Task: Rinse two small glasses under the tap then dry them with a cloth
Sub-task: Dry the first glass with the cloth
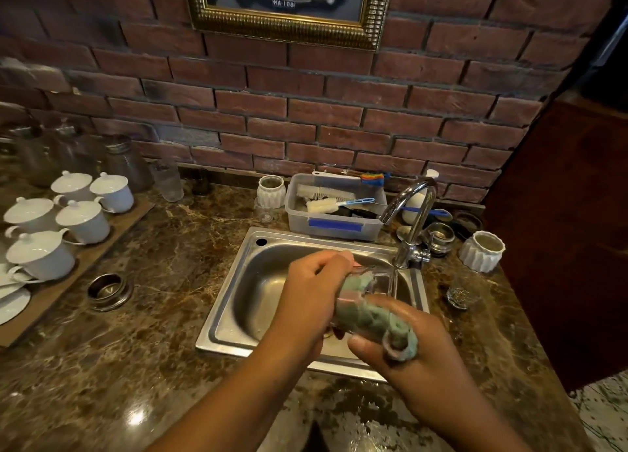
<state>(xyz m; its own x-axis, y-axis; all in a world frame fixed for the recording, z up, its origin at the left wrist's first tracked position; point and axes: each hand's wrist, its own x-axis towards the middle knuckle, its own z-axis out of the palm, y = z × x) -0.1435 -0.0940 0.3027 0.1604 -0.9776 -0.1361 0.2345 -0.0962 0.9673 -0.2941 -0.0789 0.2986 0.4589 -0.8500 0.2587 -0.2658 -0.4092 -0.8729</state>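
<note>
glass (379,282) tilted just in front of the tap (413,214), left hand (312,295) clamped round it, long axis running toward the right hand (411,353) — which pinches the cloth (370,315) stuffed into its mouth — second glass (458,295) stands right of the tap, nearer the right hand.

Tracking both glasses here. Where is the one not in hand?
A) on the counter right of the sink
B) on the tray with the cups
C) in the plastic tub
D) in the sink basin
A: the second glass stands on the counter right of the sink, while the left hand grips the first glass and the right hand pushes the cloth into it.
</note>
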